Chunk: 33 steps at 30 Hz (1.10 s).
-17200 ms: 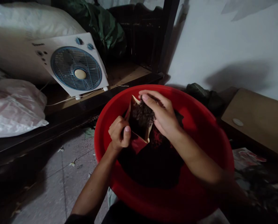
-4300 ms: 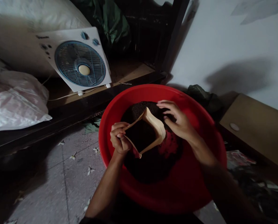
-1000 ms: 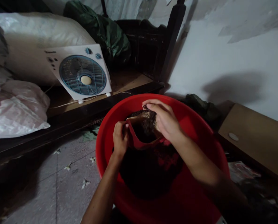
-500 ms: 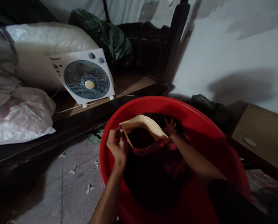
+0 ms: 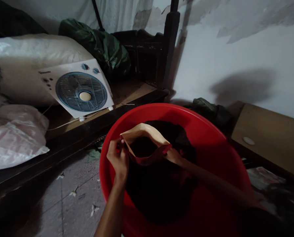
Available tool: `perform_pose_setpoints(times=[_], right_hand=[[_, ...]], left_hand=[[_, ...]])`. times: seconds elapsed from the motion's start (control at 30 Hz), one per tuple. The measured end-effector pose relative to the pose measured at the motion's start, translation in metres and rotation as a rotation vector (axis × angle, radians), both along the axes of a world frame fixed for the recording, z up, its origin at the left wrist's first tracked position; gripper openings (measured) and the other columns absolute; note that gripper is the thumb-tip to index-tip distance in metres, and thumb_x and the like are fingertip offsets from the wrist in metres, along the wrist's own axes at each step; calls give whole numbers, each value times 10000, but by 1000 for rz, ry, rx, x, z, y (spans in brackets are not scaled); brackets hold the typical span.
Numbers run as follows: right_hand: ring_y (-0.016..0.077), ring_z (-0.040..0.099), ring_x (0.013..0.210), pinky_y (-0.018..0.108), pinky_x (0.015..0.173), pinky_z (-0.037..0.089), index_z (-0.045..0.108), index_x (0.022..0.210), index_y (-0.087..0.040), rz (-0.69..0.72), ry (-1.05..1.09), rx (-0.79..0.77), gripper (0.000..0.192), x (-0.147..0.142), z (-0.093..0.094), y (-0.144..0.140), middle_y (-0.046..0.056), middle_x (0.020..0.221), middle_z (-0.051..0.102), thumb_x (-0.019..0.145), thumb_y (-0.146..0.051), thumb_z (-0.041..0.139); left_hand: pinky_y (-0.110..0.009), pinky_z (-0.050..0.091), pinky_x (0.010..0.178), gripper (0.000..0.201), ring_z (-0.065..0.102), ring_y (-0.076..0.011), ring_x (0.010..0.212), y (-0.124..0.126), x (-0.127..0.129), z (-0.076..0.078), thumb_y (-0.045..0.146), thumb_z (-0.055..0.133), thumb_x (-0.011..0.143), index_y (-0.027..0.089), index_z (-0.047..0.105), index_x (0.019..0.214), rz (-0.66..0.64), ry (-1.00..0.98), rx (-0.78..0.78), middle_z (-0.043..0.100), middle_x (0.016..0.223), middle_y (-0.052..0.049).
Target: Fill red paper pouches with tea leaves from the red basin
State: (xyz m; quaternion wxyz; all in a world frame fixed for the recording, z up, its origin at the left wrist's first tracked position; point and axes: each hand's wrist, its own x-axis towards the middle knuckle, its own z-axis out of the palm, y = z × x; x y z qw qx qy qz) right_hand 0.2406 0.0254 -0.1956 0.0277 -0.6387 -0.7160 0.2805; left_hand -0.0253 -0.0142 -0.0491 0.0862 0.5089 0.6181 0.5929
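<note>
A dim room with a pale wall (image 5: 241,59) and a big red tub (image 5: 211,131) on the floor (image 5: 50,210), where two hands are busy with a bag.
The bag (image 5: 150,131) is red outside and tan inside, and it is in the tub, near the left side, with its mouth wide open and dark soil (image 5: 159,197) inside it and around it. The left hand (image 5: 118,156) pinches the left corner of the bag's top edge between thumb and fingers. The right hand (image 5: 173,154) is at the bag's right corner, and its fingers are hidden behind the bag, so I cannot tell if they are spread or pressed together. A white fan (image 5: 81,92) leans back against a big pale sack (image 5: 30,69) on a wooden ledge (image 5: 134,92). A brown board (image 5: 270,131) is on the right.
</note>
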Motion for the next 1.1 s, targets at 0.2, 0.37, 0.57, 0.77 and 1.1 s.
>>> perform_pose_setpoints(times=[0.2,0.37,0.57,0.77,1.1], right_hand=[[263,678,1024,338,887,522,679,1096,-181,-166,417,96,377,-6,46,-10,97,1093,726,722,-227,687],[185,654,978,305,846,532,557,1126,-217,-521,910,447,362,-19,150,18,35,1072,677,831,-421,597],[116,632,683,234,608,501,538,956,-266,-372,1618,369,334,-64,256,4,-59,838,627,706,-353,742],[143,648,805,292,764,533,627,839,-234,-240,1516,327,261,-91,248,-7,-38,800,658,705,-392,787],[193,607,1230,386,1111,424,687,1204,-220,-367,673,572,349,6,174,33,69,1301,677,949,-397,528]], left_hand=[[-264,437,676,174,596,-149,746,1,-1,-1,325,567,876,190,660,818,-53,7,7,653,784,-3],[-254,451,686,202,602,-145,751,3,0,2,372,592,892,194,664,833,-173,36,40,663,801,-3],[-243,474,702,221,609,-141,761,1,6,5,400,600,907,197,672,858,-288,62,76,665,803,-6],[-246,476,690,243,609,-143,744,2,4,3,421,595,903,193,663,853,-244,33,62,666,796,-10],[-249,481,680,176,627,-145,744,0,4,3,351,589,901,197,673,877,-192,58,64,685,802,-12]])
